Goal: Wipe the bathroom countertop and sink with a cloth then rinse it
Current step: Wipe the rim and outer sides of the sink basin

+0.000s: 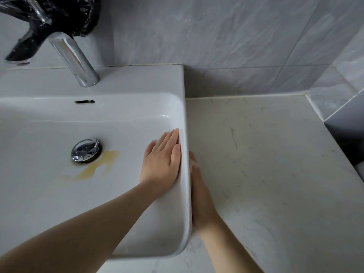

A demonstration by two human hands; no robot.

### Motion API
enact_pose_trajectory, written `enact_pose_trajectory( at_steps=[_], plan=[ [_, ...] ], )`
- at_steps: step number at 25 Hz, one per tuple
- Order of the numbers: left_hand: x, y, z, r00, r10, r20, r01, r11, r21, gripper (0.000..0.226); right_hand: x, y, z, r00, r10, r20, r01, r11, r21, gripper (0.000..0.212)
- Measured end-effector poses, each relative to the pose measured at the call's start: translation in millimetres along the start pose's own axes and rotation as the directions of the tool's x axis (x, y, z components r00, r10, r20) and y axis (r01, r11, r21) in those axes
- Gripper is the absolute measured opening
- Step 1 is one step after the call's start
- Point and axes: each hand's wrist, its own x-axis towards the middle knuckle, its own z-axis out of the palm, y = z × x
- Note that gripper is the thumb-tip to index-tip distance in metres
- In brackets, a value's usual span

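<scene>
Squarely between flat left hand (pixel 161 164), right hand (pixel 201 198): sink rim (pixel 184 115).

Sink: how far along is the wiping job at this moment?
Done: the countertop looks clean. In hand: left hand flat on the sink's inner right wall, right hand against its outer side; I cannot make out a cloth. Left: a yellow stain by the drain, and rinsing, since no water runs.

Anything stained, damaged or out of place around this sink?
Two things. A yellowish stain streaks the sink floor, spreading from the drain plug toward the right. Black plastic is wrapped round the top of the faucet, which is unusual for a fixture in use.
</scene>
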Motion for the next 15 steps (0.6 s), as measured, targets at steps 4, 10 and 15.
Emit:
enact_pose_trajectory(
  at_steps=[4, 10, 15],
  plan=[
    [-1, -3, 2, 0.999, 0.011, 0.039, -0.014, 0.998, 0.055, 0.052, -5, -15, 12, 0.997, -0.074, -0.034, 0.069, 0.989, -0.127, 0.041],
    [5, 1, -6, 0.985, -0.06, 0.162, 0.076, 0.992, -0.096, 0.046, 17, -37, 20, 0.995, -0.034, -0.09, 0.015, 0.978, -0.207, 0.036],
    [-11, 4, -15, 0.961, -0.053, 0.272, 0.053, 0.999, 0.005, 0.047, -36, -12, 19, 0.996, -0.066, -0.062, 0.054, 0.981, -0.185, 0.016]
  ],
)
